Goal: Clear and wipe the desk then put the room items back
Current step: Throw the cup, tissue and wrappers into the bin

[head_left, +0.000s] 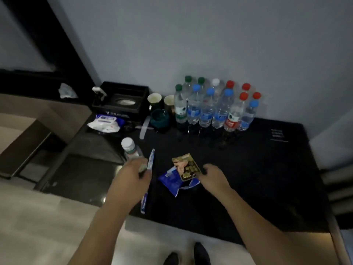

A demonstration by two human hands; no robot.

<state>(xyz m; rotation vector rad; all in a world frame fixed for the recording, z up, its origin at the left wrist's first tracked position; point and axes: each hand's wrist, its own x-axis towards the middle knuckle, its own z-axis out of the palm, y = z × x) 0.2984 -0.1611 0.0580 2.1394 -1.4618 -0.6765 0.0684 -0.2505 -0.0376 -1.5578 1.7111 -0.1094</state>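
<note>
I stand at a black desk (pixel 257 169). My left hand (pixel 133 175) grips a white-capped bottle (pixel 129 148) together with a thin blue-and-white packet (pixel 148 180) at the desk's left edge. My right hand (pixel 212 175) pinches a gold snack packet (pixel 186 167) by its right edge, just above a blue wrapper (pixel 172 182) lying on the desk.
Several water bottles (pixel 210 106) with green, blue, red and white caps stand at the back by the wall. Left of them are cups (pixel 159 111), a black tray box (pixel 122 100), a pack of wipes (pixel 105 122) and a white strip (pixel 143 129).
</note>
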